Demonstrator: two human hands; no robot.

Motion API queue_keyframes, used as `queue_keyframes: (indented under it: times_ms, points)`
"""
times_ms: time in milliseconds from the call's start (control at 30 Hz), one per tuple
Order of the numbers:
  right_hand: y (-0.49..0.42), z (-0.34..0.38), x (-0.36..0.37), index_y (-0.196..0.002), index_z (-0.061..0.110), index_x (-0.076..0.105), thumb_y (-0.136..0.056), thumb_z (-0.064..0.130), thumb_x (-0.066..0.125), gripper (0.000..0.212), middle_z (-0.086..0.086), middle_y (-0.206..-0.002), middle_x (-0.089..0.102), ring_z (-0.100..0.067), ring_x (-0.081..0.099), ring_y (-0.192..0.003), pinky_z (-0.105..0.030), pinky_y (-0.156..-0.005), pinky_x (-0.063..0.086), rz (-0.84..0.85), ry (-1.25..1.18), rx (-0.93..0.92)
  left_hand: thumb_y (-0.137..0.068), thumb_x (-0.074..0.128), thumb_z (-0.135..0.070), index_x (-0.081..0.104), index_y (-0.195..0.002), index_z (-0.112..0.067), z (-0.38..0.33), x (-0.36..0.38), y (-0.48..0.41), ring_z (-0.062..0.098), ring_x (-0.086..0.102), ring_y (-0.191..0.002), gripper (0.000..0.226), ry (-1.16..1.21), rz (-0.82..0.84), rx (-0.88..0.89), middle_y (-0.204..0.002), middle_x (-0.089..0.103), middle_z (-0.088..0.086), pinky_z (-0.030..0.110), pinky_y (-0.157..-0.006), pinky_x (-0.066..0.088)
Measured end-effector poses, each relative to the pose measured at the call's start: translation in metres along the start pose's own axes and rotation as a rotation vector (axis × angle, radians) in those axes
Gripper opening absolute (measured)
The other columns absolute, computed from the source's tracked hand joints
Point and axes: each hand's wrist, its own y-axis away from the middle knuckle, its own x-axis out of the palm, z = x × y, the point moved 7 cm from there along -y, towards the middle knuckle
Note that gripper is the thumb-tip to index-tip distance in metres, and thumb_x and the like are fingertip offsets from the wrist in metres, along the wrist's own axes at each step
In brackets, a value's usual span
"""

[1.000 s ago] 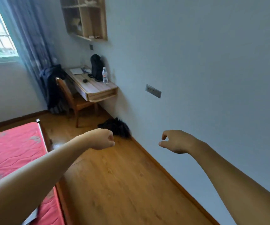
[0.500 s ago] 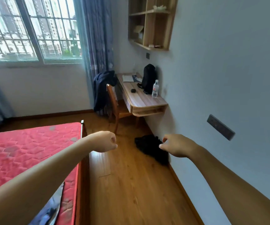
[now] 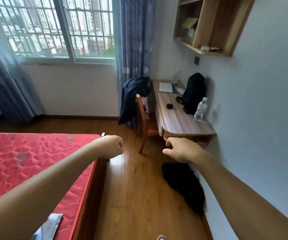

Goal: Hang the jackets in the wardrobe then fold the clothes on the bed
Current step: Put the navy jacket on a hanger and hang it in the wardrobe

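Observation:
A dark navy jacket (image 3: 134, 97) hangs over the back of a wooden chair (image 3: 142, 122) by the desk. A black garment (image 3: 183, 184) lies crumpled on the wooden floor against the right wall. My left hand (image 3: 112, 147) is stretched forward above the corner of the red mattress (image 3: 35, 161), fingers curled into a fist and holding nothing. My right hand (image 3: 181, 150) reaches forward above the black garment, fingers loosely curled and empty. A grey piece of cloth (image 3: 47, 227) lies at the bed's near edge. No wardrobe is in view.
A wooden desk (image 3: 183, 123) against the right wall carries a black bag (image 3: 192, 92), a water bottle (image 3: 200, 110) and papers. A wall shelf (image 3: 209, 25) hangs above. A barred window (image 3: 56, 26) with blue curtains (image 3: 132, 37) fills the far wall. Floor runs between bed and wall.
The view has swung left and moved forward: the window, desk and chair now fill more of the frame. Both arms stay stretched out and empty.

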Motion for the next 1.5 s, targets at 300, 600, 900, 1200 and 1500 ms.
queue_keyframes:
  times_ms: [300, 600, 900, 1200, 1500]
  points:
    - [-0.216, -0.031, -0.059, -0.119, 0.028, 0.058, -0.099, 0.049, 0.053, 0.029, 0.004, -0.111, 0.067, -0.016, 0.062, -0.095, -0.029, -0.072, 0.049, 0.051, -0.001, -0.117, -0.093, 0.056, -0.029, 0.065, -0.119, -0.022, 0.019, -0.048, -0.161, 0.015, 0.054, -0.091, 0.029, 0.103, -0.060, -0.133, -0.108, 0.063, -0.005, 0.026, -0.076, 0.042]
    - [-0.417, -0.010, -0.095, -0.121, 0.025, 0.058, -0.102, 0.047, 0.051, 0.029, 0.003, -0.109, 0.065, -0.016, 0.061, -0.094, -0.026, -0.065, 0.043, 0.053, 0.050, -0.136, -0.092, 0.053, -0.025, 0.067, -0.108, -0.016, 0.079, -0.100, -0.332, 0.020, 0.064, -0.095, 0.023, 0.155, -0.057, -0.143, -0.106, 0.068, 0.000, 0.035, -0.084, 0.056]
    - [-0.605, 0.003, -0.133, -0.127, 0.026, 0.057, -0.101, 0.052, 0.049, 0.037, 0.000, -0.122, 0.066, -0.018, 0.058, -0.094, -0.032, -0.070, 0.045, -0.033, 0.034, 0.049, -0.091, 0.063, -0.032, 0.065, -0.110, -0.018, 0.164, -0.169, -0.541, 0.023, 0.062, -0.093, 0.024, 0.103, -0.078, 0.007, -0.105, 0.065, 0.001, 0.034, -0.079, 0.053]
    - [-0.762, -0.006, -0.145, -0.139, 0.025, 0.052, -0.099, 0.057, 0.051, 0.052, -0.003, -0.134, 0.062, -0.026, 0.061, -0.117, -0.035, -0.081, 0.047, -0.064, -0.074, 0.149, -0.089, 0.062, -0.045, 0.049, -0.135, -0.032, 0.202, -0.203, -0.719, 0.025, 0.059, -0.090, 0.050, 0.084, -0.056, 0.069, -0.107, 0.048, -0.002, 0.036, -0.081, 0.052]
    - [-0.975, -0.053, -0.131, -0.155, 0.018, 0.032, -0.088, 0.064, 0.065, 0.088, -0.017, -0.151, 0.048, -0.037, 0.047, -0.137, -0.046, -0.111, 0.042, 0.033, -0.256, 0.213, -0.083, 0.069, -0.042, 0.028, -0.150, -0.033, 0.209, -0.194, -0.887, 0.041, 0.052, -0.120, 0.079, 0.106, 0.037, -0.045, -0.133, 0.041, 0.011, 0.051, -0.098, 0.049]
